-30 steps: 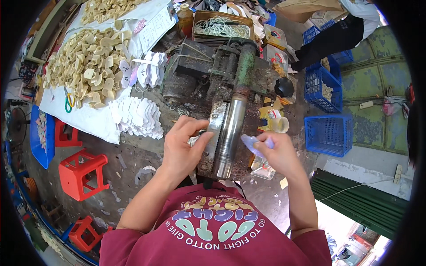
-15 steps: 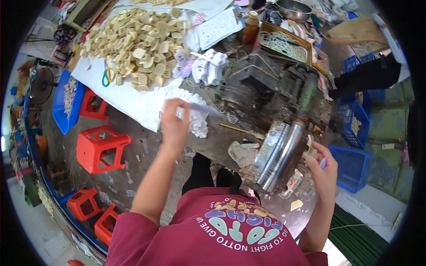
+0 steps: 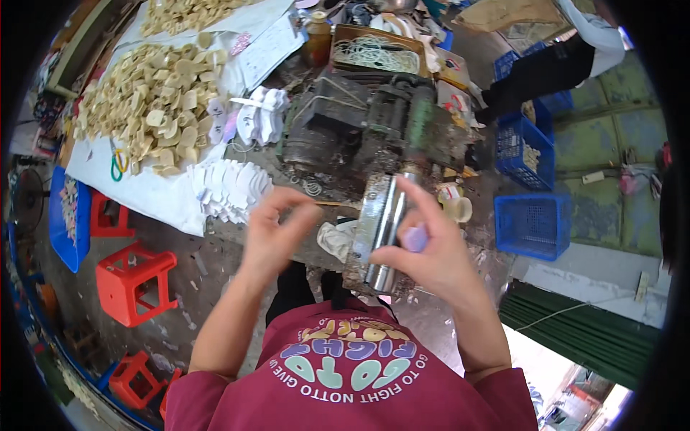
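My left hand (image 3: 277,233) hovers just left of the machine's two steel rollers (image 3: 383,231), thumb and forefinger pinched together; whatever is between them is too thin to make out. To the right of the rollers, my right hand (image 3: 435,258) grips a small pale purple piece (image 3: 417,237), with its forefinger stretched up along the rollers. A fanned stack of white cut pieces (image 3: 230,188) lies on the bench left of my left hand. The rollers belong to a dark, greasy machine (image 3: 359,122) behind them.
A heap of beige cut pieces (image 3: 154,108) lies on a white sheet (image 3: 154,197) at the left. Red plastic stools (image 3: 133,280) stand below the bench. Blue crates (image 3: 533,224) sit at the right, and another person (image 3: 553,54) stands at the top right. A tape roll (image 3: 457,207) lies by the rollers.
My left hand has come back from the white stack to the rollers. My right hand rose from low on the right up against the rollers. The view has swung back toward the machine.
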`<state>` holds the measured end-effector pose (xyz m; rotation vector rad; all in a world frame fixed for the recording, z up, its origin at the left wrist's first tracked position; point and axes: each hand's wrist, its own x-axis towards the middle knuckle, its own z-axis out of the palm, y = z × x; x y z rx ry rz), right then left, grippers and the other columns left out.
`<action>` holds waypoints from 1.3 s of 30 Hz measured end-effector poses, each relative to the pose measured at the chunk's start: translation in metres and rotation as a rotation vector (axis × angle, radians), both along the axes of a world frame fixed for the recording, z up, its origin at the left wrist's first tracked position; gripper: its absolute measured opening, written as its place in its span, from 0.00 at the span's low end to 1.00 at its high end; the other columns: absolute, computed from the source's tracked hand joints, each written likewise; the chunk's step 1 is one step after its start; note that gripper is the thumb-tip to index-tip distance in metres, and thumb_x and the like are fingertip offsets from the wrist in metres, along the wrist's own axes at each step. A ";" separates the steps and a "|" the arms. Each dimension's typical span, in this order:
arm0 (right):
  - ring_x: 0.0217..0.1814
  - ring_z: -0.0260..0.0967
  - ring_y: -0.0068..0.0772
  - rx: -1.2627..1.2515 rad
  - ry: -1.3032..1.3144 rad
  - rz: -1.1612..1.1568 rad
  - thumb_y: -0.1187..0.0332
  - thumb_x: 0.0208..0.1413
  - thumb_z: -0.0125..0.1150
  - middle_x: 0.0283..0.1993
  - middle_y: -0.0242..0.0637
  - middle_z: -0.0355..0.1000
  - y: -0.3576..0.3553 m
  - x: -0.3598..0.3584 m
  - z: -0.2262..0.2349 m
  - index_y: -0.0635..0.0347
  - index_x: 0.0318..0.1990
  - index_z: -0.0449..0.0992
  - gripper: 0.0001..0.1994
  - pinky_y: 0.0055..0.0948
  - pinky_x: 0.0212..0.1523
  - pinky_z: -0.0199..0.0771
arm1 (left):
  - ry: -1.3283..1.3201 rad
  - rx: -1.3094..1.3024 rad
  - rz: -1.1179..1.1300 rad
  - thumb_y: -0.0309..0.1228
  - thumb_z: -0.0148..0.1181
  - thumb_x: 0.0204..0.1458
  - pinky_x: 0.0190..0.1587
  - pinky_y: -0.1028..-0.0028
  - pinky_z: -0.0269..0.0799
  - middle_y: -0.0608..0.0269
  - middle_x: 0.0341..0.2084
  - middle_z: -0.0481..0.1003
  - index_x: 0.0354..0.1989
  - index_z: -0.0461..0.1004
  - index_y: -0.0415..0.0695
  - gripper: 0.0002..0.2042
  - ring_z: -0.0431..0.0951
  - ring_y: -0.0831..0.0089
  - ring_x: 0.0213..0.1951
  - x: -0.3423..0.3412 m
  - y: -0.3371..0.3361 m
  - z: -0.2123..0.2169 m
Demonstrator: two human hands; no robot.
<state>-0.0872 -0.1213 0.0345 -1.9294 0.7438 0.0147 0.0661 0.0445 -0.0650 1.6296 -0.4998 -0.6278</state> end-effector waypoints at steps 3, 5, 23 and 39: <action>0.32 0.65 0.21 0.189 0.035 0.050 0.67 0.38 0.75 0.30 0.34 0.69 0.004 0.005 0.008 0.56 0.68 0.54 0.47 0.24 0.37 0.68 | 0.170 -0.223 -0.389 0.25 0.64 0.48 0.39 0.76 0.67 0.67 0.29 0.75 0.32 0.78 0.38 0.05 0.72 0.80 0.34 -0.031 -0.031 0.057; 0.32 0.65 0.19 0.223 -0.097 0.066 0.68 0.38 0.75 0.32 0.33 0.71 0.004 0.002 0.005 0.57 0.68 0.54 0.46 0.22 0.37 0.68 | 0.328 -0.234 -0.449 0.26 0.63 0.51 0.38 0.77 0.67 0.69 0.27 0.74 0.32 0.79 0.38 0.05 0.70 0.83 0.33 -0.039 -0.040 0.064; 0.20 0.63 0.11 0.568 -0.331 -0.337 0.71 0.53 0.60 0.28 0.28 0.73 -0.020 -0.055 -0.032 0.66 0.57 0.70 0.22 0.13 0.19 0.60 | 0.530 -0.388 -0.442 0.25 0.59 0.56 0.27 0.82 0.68 0.67 0.23 0.76 0.32 0.77 0.35 0.05 0.72 0.84 0.25 -0.049 -0.046 0.065; 0.21 0.70 0.21 0.079 0.167 -0.116 0.72 0.54 0.59 0.22 0.34 0.73 -0.046 -0.045 -0.037 0.67 0.33 0.77 0.06 0.24 0.21 0.68 | -0.446 -0.022 -0.164 0.22 0.66 0.45 0.38 0.73 0.71 0.60 0.31 0.73 0.37 0.78 0.40 0.10 0.75 0.69 0.34 -0.048 -0.042 0.004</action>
